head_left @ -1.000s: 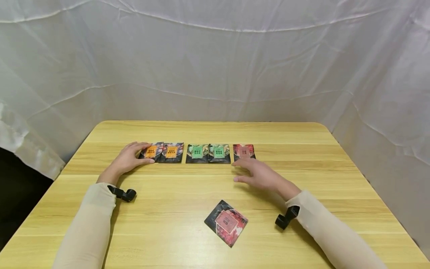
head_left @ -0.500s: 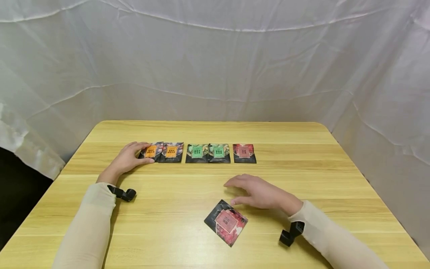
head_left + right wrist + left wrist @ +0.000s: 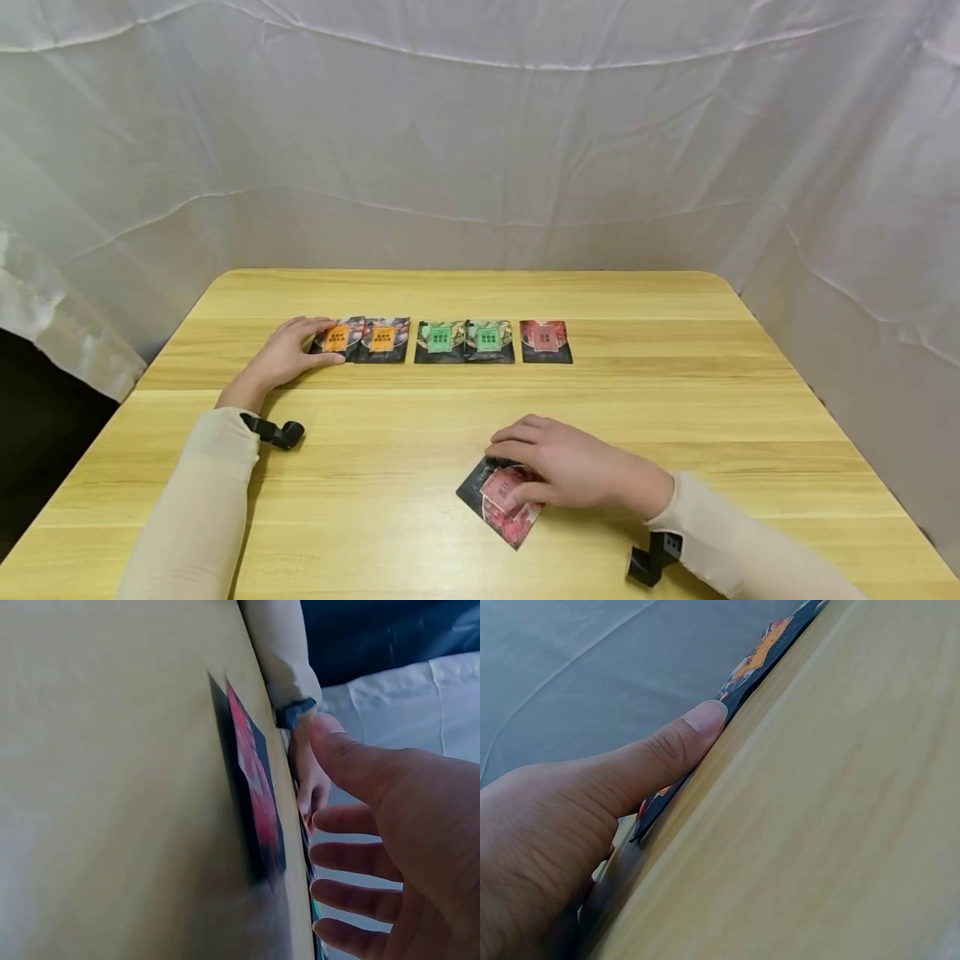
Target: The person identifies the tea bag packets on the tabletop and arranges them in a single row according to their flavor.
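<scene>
In the head view my left hand [image 3: 279, 360] rests on the leftmost orange-labelled sachet [image 3: 339, 338], its thumb along the near edge and fingers over the left side. The left wrist view shows that thumb straight against the sachet edge. My right hand [image 3: 573, 463] hovers over a loose red-and-black sachet [image 3: 495, 490], which lies turned at an angle near the front; palm and thumb hide its right part. From the right wrist, the spread, slightly bent fingers [image 3: 352, 859] stand apart from this red sachet [image 3: 255, 784], with nothing between them.
Along the back of the wooden table [image 3: 360, 500] runs a row: a second orange sachet [image 3: 385, 340], two green ones, left [image 3: 440, 342] and right [image 3: 490, 342], and a red one [image 3: 546, 342]. White cloth [image 3: 480, 150] hangs behind the table.
My right hand has left the red sachet in the back row and come toward the front, now over the loose red sachet. The left hand and the row stay put.
</scene>
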Action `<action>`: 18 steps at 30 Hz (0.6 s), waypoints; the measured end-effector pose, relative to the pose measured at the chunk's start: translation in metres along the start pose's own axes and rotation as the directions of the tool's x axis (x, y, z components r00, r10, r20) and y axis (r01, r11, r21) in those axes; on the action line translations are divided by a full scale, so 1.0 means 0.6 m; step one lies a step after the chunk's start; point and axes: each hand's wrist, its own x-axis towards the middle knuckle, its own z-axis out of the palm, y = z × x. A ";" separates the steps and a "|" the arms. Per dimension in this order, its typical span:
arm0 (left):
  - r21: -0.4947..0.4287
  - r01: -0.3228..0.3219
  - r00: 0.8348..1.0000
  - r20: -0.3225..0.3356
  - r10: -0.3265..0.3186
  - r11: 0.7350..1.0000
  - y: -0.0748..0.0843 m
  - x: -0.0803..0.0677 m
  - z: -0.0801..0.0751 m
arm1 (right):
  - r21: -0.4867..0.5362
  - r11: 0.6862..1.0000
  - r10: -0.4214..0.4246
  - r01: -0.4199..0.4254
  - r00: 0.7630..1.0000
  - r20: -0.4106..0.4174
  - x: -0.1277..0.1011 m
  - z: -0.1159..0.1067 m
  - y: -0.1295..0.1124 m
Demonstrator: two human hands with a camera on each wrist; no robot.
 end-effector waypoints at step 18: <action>0.000 0.005 1.000 -0.002 -0.005 1.000 -0.004 0.001 0.002 | -0.058 0.992 -0.109 0.111 0.993 0.045 -0.007 0.014 -0.006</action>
